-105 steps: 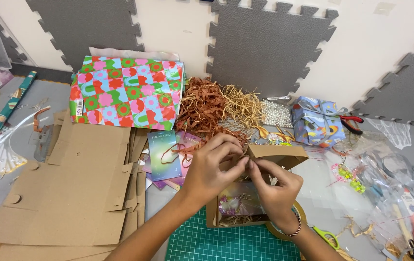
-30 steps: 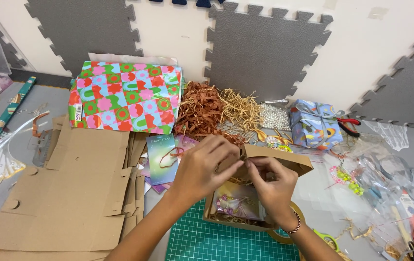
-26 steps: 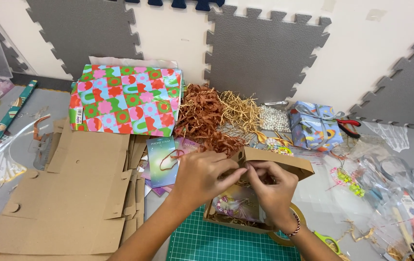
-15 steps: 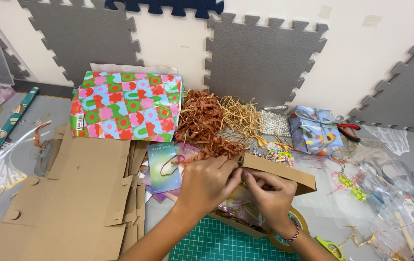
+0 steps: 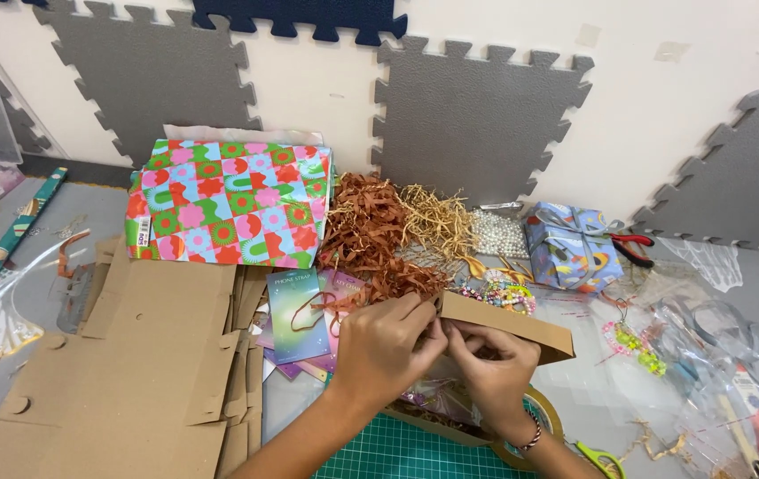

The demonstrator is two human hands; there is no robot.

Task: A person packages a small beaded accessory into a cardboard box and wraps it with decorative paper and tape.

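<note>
the flap of the small brown box [image 5: 505, 325] now lies folded down over its opening; left hand [image 5: 386, 348] and right hand [image 5: 489, 365] sit closer together, pinching its edge.

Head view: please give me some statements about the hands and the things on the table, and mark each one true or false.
1. Both hands, left hand and right hand, touch the flap of the small brown cardboard box. True.
2. The box wrapped in colourful patterned paper lies right of the blue gift box. False: it lies left of it.
3. The flat cardboard sheets lie left of the hands. True.
4. The green cutting mat hangs on the wall. False: it lies on the table beneath the forearms.
</note>
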